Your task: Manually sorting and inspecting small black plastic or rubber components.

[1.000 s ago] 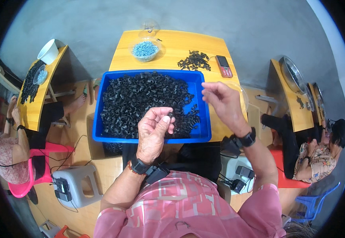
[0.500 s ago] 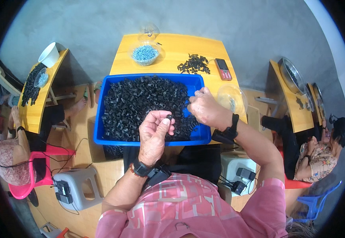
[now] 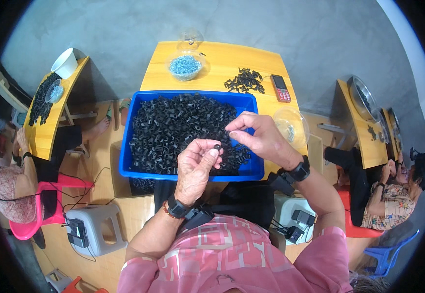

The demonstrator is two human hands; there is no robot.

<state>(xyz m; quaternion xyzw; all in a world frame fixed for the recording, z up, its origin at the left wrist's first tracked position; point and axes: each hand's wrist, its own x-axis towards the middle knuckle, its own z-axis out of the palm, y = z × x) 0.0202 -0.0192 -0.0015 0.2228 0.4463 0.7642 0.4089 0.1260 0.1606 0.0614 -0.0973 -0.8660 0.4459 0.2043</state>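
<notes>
Thumb and forefinger of the left hand (image 3: 196,165) pinch a small black ring-like piece (image 3: 217,146), held up above the near right part of a blue tray (image 3: 246,103). The other fingers of that hand curl in behind it. The right hand (image 3: 263,140) hangs just beside and slightly beyond, over the tray's right side, its thumb and forefinger tips drawn nearly together; whether anything thin sits between them cannot be told.

Below the hands, a heap of black pieces (image 3: 173,129) fills most of the tray, thinning toward the right, where blue bottom shows. Dark straps circle both wrists, with a beaded bracelet (image 3: 166,210) beside the left one.

The tray rests on the near part of a yellow table (image 3: 217,56). Beyond it stands a clear bowl (image 3: 186,77) of bluish metal bits, with a clear round container (image 3: 190,38) behind. To the right lie a small pile of dark parts (image 3: 244,80) and a red-and-black phone (image 3: 281,89); another clear bowl (image 3: 300,128) sits near the right wrist.

Farther out, co-workers sit at yellow tables on either side, a white bucket (image 3: 64,63) on the left table, a metal basin (image 3: 361,100) on the right.
</notes>
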